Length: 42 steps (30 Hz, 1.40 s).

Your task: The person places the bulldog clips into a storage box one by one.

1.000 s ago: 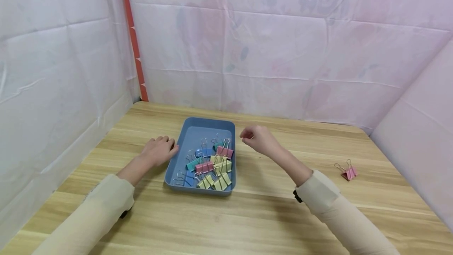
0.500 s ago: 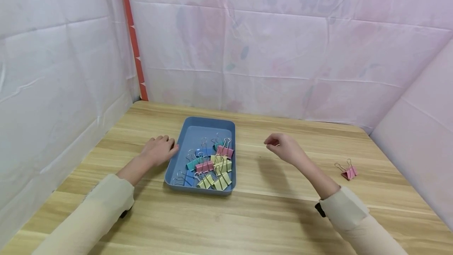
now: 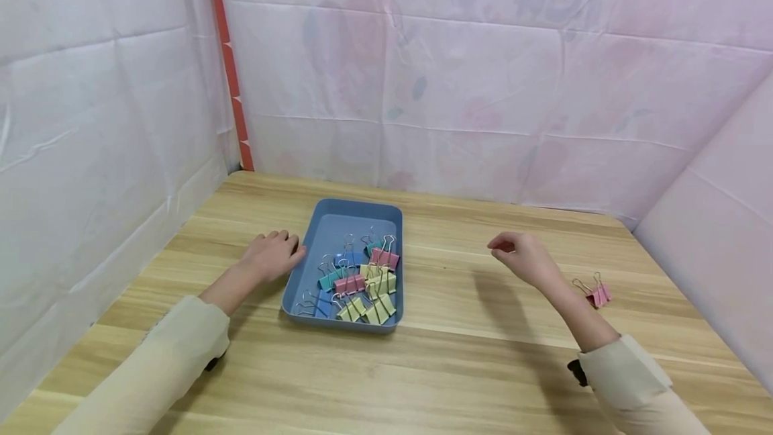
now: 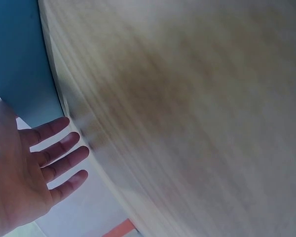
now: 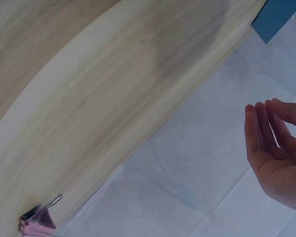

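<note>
A blue tray [image 3: 338, 217] holds several binder clips in yellow, blue, green and pink, heaped toward its near and right side. My left hand [image 3: 272, 257] rests beside the tray's left wall, thumb at the rim; the left wrist view shows its fingers [image 4: 64, 165] spread and fairly straight. Over the table to the right of the tray hovers my right hand [image 3: 524, 259], fingers loosely bent and nothing between them. A lone pink binder clip [image 3: 599, 296] lies on the table further right, beyond the right forearm; it also appears at the lower left of the right wrist view.
The wooden table [image 3: 362, 388] has light grain and rounded far corners. White sheeting [image 3: 471, 86] hangs behind it and along both sides, with a red strip [image 3: 229, 66] at the back left.
My right hand has moved from beside the tray's right wall to the right, toward the lone pink binder clip. The left hand and the tray stay where they were.
</note>
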Tool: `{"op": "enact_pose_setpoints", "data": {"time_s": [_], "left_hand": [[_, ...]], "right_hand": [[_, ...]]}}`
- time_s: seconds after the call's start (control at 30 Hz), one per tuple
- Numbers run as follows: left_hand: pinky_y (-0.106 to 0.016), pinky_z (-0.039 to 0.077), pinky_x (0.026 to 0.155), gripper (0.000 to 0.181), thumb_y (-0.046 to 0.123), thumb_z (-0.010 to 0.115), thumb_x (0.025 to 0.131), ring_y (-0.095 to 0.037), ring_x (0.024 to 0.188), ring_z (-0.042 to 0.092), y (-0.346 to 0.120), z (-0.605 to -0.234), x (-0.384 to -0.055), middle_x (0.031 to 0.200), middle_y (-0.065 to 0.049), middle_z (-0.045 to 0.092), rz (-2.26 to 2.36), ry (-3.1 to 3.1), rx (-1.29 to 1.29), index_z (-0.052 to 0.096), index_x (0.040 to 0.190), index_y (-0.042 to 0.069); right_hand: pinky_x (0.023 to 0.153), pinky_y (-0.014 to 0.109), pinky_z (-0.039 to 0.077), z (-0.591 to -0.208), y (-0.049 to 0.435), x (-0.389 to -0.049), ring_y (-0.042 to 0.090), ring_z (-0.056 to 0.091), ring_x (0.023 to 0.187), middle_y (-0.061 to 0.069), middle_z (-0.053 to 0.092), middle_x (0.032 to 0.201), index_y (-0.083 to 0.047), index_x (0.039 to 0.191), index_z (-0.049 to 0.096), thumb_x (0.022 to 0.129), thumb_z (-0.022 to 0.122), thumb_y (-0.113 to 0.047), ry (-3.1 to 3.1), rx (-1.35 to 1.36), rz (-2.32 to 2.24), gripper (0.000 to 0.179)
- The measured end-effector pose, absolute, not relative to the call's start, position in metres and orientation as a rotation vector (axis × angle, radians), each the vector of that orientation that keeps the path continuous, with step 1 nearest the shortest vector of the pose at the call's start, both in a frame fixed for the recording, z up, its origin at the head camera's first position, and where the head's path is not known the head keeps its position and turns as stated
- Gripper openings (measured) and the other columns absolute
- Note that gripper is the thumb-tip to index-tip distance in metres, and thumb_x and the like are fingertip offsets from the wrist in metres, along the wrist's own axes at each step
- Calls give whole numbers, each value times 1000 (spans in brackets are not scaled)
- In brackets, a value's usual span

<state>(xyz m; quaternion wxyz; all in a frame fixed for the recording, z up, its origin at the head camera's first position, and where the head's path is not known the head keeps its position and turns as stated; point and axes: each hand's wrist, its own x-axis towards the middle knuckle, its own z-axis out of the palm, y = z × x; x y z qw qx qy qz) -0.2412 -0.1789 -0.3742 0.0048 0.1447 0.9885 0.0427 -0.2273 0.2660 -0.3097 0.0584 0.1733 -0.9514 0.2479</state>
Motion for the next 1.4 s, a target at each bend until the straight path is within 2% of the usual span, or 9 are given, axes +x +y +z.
{"op": "enact_pose_setpoints", "data": {"time_s": [0.9,1.4], "left_hand": [[-55,34,90,51,36,34,96,-40,112,46,-179,-373,-240,121,-25,50,149,3090,445,54,121,-4],[-55,33,92,53,38,33,96,-40,113,45,-178,-375,-240,123,-24,49,187,3072,425,53,122,-3]], "right_hand": [[68,48,44,-297,339,-213,40,58,87,23,63,94,5,101,62,90,54,-9,-2896,300,653,20],[66,48,42,-297,384,-213,43,56,84,25,62,88,8,97,62,89,55,-8,-2861,216,589,19]]}}
